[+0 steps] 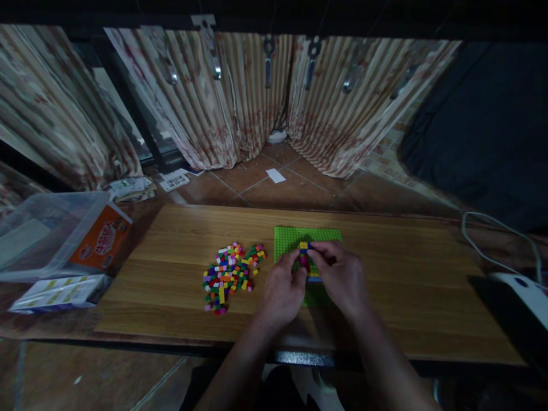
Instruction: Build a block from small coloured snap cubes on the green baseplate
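A green studded baseplate (329, 233) lies on the wooden table, partly hidden under my hands. On it stands a small stack of toy building bricks (304, 259), with yellow on top and red and pink below. My left hand (283, 290) is closed at the left side of this stack, thumb and fingertips against it. From the right, my right hand (342, 275) pinches a small dark blue brick (309, 246) at the top of the stack. A light blue row of bricks (315, 279) shows on the baseplate between my hands.
Left of the baseplate is a loose pile of colourful bricks (231, 274) on the wooden table (411, 285). A clear plastic bin (43, 228) and a white box (60, 294) stand beyond the table's left end. A white cable (505, 216) and a dark flat object (505, 308) lie at the right.
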A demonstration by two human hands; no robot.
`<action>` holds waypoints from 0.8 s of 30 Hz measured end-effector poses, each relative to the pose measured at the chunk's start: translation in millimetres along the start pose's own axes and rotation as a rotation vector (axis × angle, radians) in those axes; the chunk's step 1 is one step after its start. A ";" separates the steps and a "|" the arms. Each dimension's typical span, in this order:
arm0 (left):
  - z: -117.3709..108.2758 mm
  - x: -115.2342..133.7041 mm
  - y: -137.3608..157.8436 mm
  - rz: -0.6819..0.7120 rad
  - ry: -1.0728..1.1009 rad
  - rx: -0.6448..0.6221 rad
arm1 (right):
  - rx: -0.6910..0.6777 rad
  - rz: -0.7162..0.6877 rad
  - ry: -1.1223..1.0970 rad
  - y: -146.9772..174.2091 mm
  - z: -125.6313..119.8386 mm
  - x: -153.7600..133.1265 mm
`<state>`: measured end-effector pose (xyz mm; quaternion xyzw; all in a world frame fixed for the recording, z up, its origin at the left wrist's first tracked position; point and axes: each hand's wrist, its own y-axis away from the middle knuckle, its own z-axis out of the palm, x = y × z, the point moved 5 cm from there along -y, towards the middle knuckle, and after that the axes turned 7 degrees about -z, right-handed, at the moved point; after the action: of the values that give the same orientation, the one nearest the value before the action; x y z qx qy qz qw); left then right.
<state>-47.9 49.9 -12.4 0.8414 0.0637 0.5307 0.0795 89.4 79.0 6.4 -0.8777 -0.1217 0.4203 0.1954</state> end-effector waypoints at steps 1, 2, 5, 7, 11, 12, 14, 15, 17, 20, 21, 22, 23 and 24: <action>0.1 0.1 0.3 -0.009 -0.011 -0.003 | 0.044 0.001 0.009 -0.1 -4.6 0.9; 0.2 0.3 0.5 -0.016 -0.020 -0.006 | 0.090 -0.008 0.033 -0.3 -8.9 1.8; 0.5 1.4 0.7 -0.022 -0.032 -0.017 | 0.143 -0.051 0.119 -1.8 -12.6 5.2; 0.3 2.1 0.5 -0.015 -0.037 -0.010 | 0.099 -0.055 0.138 -3.1 -6.6 9.4; 0.2 2.2 -0.1 -0.005 -0.060 0.017 | 0.025 -0.016 0.157 -4.0 6.7 16.7; 0.6 1.9 -0.3 -0.003 -0.064 0.018 | 0.018 -0.008 0.162 -3.9 8.4 17.7; 1.4 1.5 -0.6 0.005 -0.069 0.019 | 0.004 0.003 0.172 -3.6 10.6 18.7; 1.8 1.3 -0.6 0.010 -0.071 0.019 | -0.005 0.005 0.179 -3.5 11.3 18.8; 2.8 0.9 -0.3 0.007 -0.081 0.018 | -0.026 0.000 0.210 -3.2 12.3 18.3; 4.8 0.9 1.2 -0.004 -0.112 0.014 | -0.032 -0.015 0.270 -3.1 12.7 16.6; 5.7 1.2 1.8 -0.001 -0.121 0.012 | -0.031 -0.021 0.285 -3.1 12.7 15.9; 6.6 1.7 2.3 0.006 -0.129 0.010 | -0.028 -0.025 0.297 -3.1 12.8 15.3; 7.5 2.2 2.7 0.017 -0.136 0.010 | -0.026 -0.027 0.306 -3.2 12.9 14.9; 8.3 2.7 3.0 0.028 -0.143 0.014 | -0.025 -0.026 0.312 -3.2 13.0 14.6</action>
<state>-39.2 46.9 -12.9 0.8785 0.0498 0.4698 0.0708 88.1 90.5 -9.7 -0.9330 -0.1067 0.2749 0.2063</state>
